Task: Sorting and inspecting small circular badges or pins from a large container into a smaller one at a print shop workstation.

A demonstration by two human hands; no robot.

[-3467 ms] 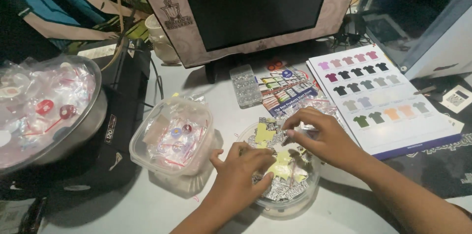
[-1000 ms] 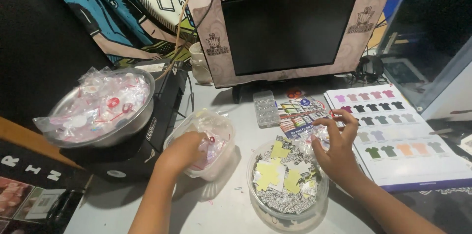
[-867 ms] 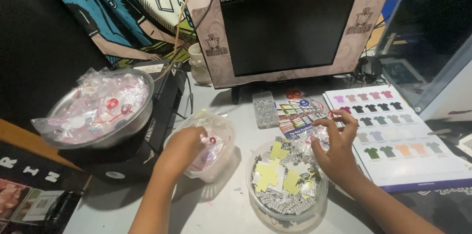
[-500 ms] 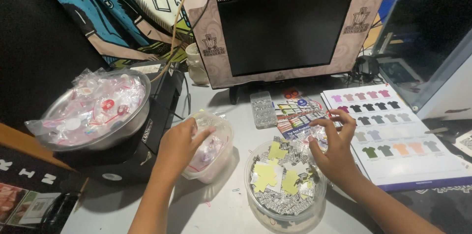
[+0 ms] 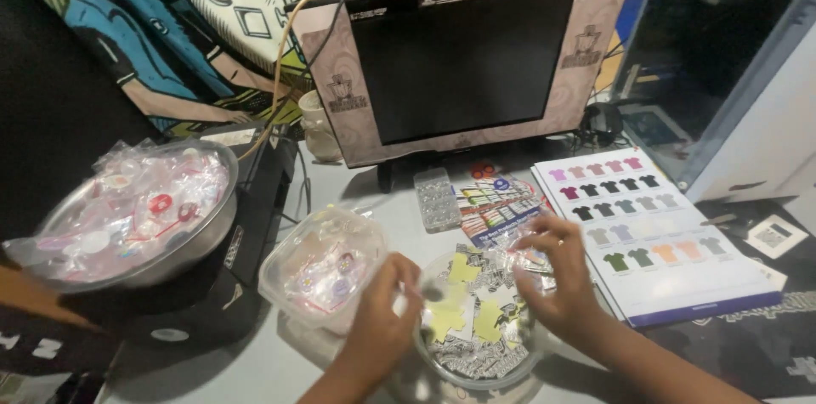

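Both hands (image 5: 476, 302) pinching clear packets over round tub (image 5: 476, 370) of yellow stickers (image 5: 463, 270).

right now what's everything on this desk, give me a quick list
monitor: 1, dark screen in a pale patterned frame, back centre
metal bowl: 1, silver, far left, heaped with clear packets of small round items
plastic tub: 1, clear, left of centre, holding more clear packets
round clear container: 1, front centre, holding yellow cut-outs and small printed pieces
shirt colour chart: 1, white sheet with rows of coloured shirts, right
colourful leaflet: 1, below the monitor
blister tray: 1, clear, left of the leaflet
mural: comic-style, back left wall
left hand: between tub and container rim
right hand: over the container, fingers pinching a small clear packet
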